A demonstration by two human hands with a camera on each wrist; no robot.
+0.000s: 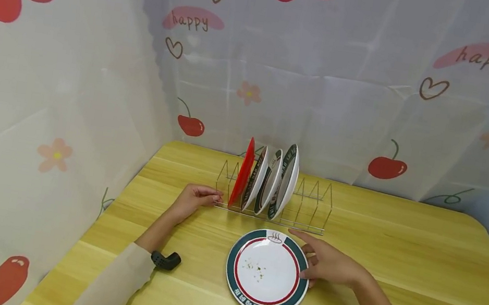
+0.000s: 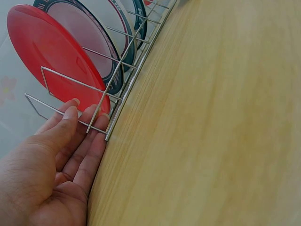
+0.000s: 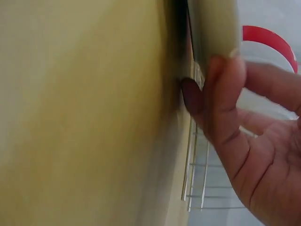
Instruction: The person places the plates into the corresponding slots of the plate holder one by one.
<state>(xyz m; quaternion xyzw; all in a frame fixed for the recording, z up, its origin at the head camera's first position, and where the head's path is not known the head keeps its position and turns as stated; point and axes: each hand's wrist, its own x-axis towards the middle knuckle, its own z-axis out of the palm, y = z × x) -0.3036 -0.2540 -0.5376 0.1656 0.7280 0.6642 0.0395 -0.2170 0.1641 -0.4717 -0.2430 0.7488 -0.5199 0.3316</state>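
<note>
A white plate [image 1: 261,273] with a dark green rim and a red ring is near the table's front. My right hand [image 1: 334,263] pinches its right edge, thumb on top and other fingers at the underside; the right wrist view shows the plate edge-on above the wood. My left hand [image 1: 194,202] holds the left end of a wire plate rack [image 1: 304,229], its thumb and fingers about the end wires in the left wrist view. In the rack a red plate [image 1: 244,171] stands on edge, nearest my left fingers. Several green-rimmed plates [image 1: 288,183] stand to its right.
The wooden table [image 1: 424,253] reaches back to a curtain [image 1: 327,107] printed with cherries and hearts. Another printed curtain [image 1: 68,94] hangs along the left side. Wire slots [image 1: 316,195] at the rack's right end hold no plates. A black wrist device [image 1: 165,261] sits on each forearm.
</note>
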